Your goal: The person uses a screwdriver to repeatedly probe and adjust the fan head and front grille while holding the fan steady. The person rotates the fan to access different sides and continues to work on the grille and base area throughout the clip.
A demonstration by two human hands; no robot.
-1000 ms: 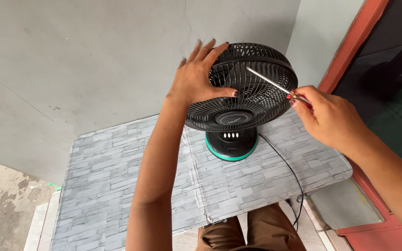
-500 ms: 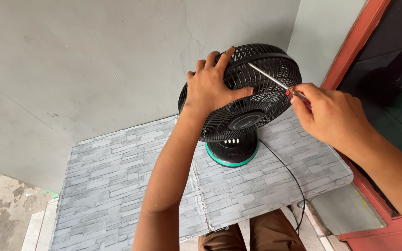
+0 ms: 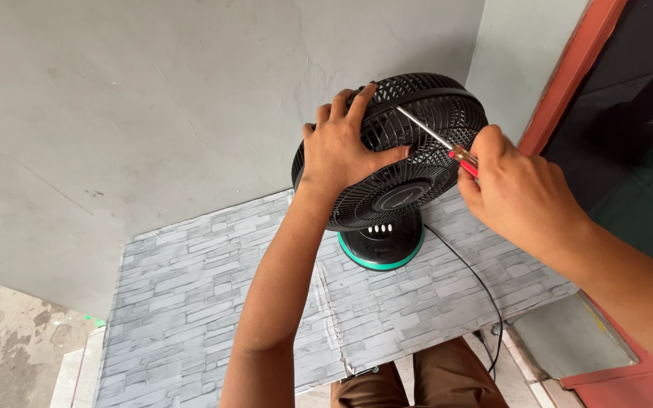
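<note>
One small black plastic table fan [image 3: 398,162] with a round mesh grille and a green-rimmed base stands near the far right corner of the worktop [image 3: 213,302], which is covered in grey brick-pattern sheeting. The left hand [image 3: 339,151] lies spread over the grille's upper left rim, fingers curled over the edge, gripping it. The right hand [image 3: 519,193] is closed around one screwdriver [image 3: 436,141] with a red handle, its thin metal shaft lying across the grille. One black cord [image 3: 478,283] trails from the base toward the worktop's near right edge.
</note>
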